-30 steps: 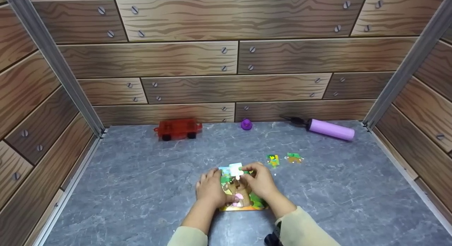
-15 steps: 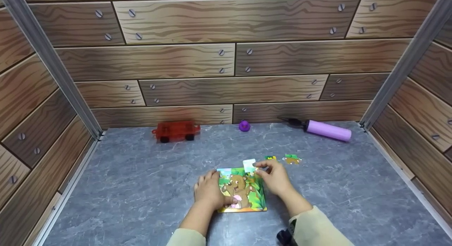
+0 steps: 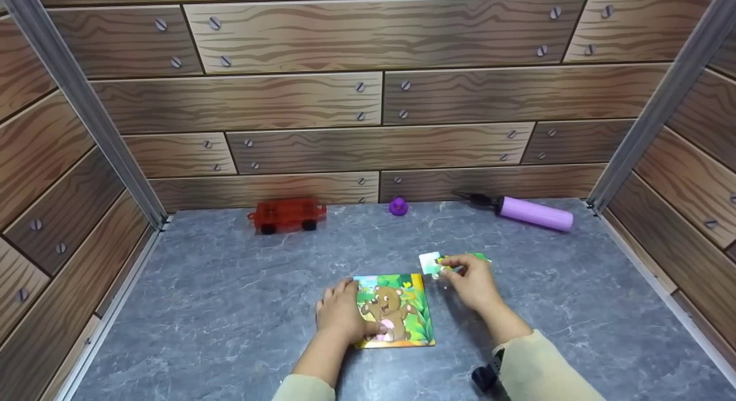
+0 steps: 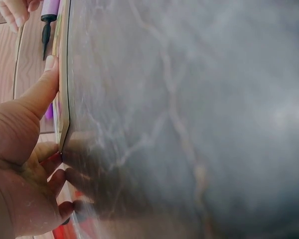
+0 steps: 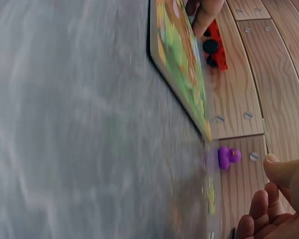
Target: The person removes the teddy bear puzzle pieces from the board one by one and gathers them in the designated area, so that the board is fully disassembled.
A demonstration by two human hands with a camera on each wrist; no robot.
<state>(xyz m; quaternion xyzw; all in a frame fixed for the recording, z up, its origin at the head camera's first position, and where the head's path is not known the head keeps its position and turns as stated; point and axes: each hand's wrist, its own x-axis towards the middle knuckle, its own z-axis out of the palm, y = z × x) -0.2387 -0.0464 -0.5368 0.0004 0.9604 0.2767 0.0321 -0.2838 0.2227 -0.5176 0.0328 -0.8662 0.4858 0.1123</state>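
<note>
A square jigsaw puzzle [image 3: 397,309] with a brown bear picture lies flat in the head view. My left hand [image 3: 341,312] holds its left side, thumb on the picture and fingers along the edge. The left wrist view shows this left thumb [image 4: 46,84] against the puzzle's face. To the puzzle's upper right, my right hand [image 3: 474,283] pinches a pale white and light-blue puzzle piece [image 3: 429,263] by its right side. A green-topped piece [image 3: 478,255] is partly hidden behind that hand. The right wrist view does not show the pale piece.
Along the back wall stand a red translucent toy wagon [image 3: 288,214], a small purple rubber duck [image 3: 398,206] and a lilac hand pump [image 3: 535,213] with a black nozzle. Wood-patterned walls enclose the grey marbled tabletop [image 3: 230,309] on the left, back and right.
My right hand has carried the pale piece rightward off the puzzle, uncovering its upper right corner, and now overlaps the loose pieces. My left hand stays on the puzzle.
</note>
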